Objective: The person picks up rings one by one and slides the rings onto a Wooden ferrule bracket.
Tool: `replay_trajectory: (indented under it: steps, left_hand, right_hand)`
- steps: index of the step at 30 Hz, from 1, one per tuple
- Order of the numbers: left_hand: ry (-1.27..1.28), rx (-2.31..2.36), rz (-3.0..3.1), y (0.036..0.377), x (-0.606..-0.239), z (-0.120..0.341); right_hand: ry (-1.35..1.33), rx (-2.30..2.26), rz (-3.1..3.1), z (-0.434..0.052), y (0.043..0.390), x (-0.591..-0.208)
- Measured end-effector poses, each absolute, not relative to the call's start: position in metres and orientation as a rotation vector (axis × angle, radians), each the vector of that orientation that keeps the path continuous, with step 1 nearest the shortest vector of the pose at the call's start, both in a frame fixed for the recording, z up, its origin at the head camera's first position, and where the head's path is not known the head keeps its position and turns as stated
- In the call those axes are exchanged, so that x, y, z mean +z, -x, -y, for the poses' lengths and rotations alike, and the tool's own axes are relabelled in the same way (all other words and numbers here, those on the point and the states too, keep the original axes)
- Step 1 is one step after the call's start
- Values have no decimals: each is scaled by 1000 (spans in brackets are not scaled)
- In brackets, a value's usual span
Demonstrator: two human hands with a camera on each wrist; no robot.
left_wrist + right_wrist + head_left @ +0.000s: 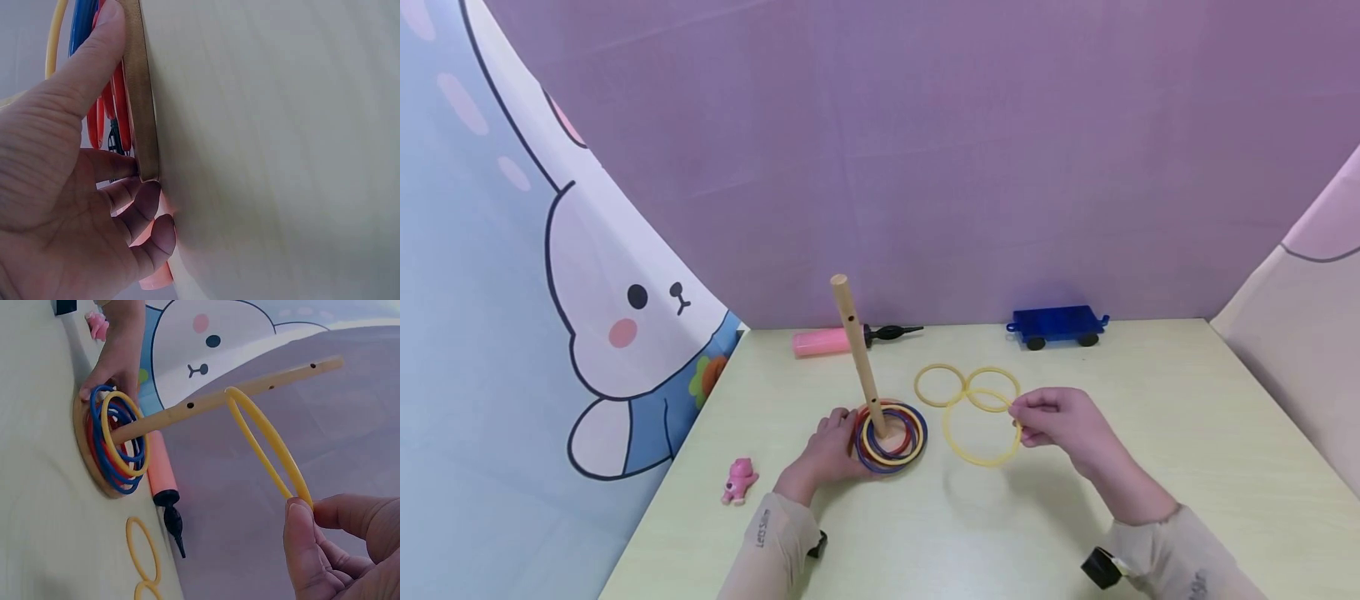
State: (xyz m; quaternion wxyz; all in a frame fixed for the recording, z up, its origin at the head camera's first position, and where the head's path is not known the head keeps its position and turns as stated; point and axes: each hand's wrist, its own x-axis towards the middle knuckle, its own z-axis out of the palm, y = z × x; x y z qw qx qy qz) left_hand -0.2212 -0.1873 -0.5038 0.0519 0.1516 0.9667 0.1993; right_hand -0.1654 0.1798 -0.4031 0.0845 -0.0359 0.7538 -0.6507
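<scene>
While the left hand (831,450) rests at the near-left edge of the round wooden base (140,94) of the ring-toss stand, its thumb lies straight along the rim and its other fingers (134,206) curl against the edge where the base meets the pale yellow-green table (1075,517). From that base rises a light wooden peg (857,350) with small holes, leaning slightly to the left. Stacked on the base around the peg lie thin plastic rings (891,435) in blue, red and yellow.

Right of the peg, the right hand (1056,421) pinches a large thin yellow plastic ring (981,457) between thumb and forefinger; the fingertips (300,525) are closed on the ring's right edge and the remaining fingers are curled in beneath. In the right wrist view this ring stands lifted off the table, its far side near the peg. Two smaller yellow rings (966,386) lie flat on the table beyond the held ring, right of the peg, just beside each other.

Behind the peg, at the table's far edge, lies a pink cylindrical hand pump (823,342) with a black nozzle. Further right along that edge stands a blue toy wagon (1056,323) on black wheels. Left of the stand, near the table's left edge, lies a small pink toy figure (739,481)
</scene>
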Motion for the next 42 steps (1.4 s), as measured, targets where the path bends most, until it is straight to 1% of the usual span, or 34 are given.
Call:
replay_trajectory:
  steps: [19,30,42]
  left_hand:
    - [-448,565,-2937,222,-505,188]
    - [-469,560,-2944,223,-506,189]
    - [-449,592,-2928,224,-507,189]
  right_hand:
    - [222,-2007,-2246,-139,174,-357]
    - [299,-2124,-2198,-112,181,-328]
    - [332,-2241,-2121,-88,189,-290]
